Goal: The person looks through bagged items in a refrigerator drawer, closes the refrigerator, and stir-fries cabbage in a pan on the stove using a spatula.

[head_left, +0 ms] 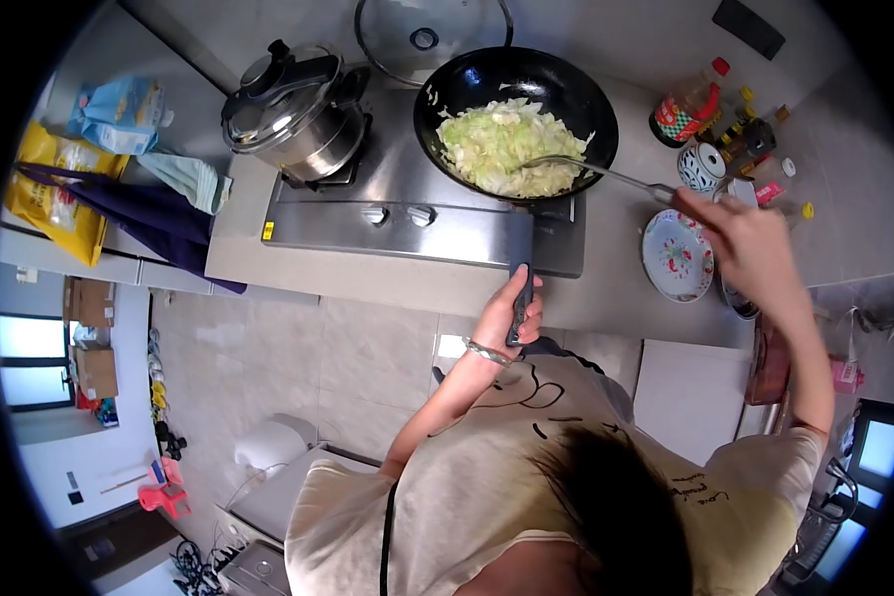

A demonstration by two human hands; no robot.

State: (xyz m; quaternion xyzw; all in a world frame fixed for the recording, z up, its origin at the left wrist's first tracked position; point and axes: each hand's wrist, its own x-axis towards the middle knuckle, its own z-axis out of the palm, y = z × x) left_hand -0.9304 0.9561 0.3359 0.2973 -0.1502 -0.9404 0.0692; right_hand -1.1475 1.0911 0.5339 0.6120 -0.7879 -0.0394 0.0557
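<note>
A black wok [586, 94] full of chopped pale green cabbage [507, 144] sits on the right side of the steel gas stove [338, 228]. My left hand [510, 310], with a bracelet at its wrist, is wrapped round the wok's dark handle [520, 238]. My right hand [735, 233] grips a metal spatula [616, 177] by its handle, to the right of the wok. The spatula's far end lies in the cabbage at the wok's right part, where the cabbage partly hides it.
A pressure cooker [313, 134] stands on the left burner. Behind the wok leans a glass lid [397, 35]. A floral plate [677, 255], a patterned jar [701, 167] and several bottles, one a red-capped sauce bottle [683, 109], are at the right. Yellow bags [65, 199] lie far left.
</note>
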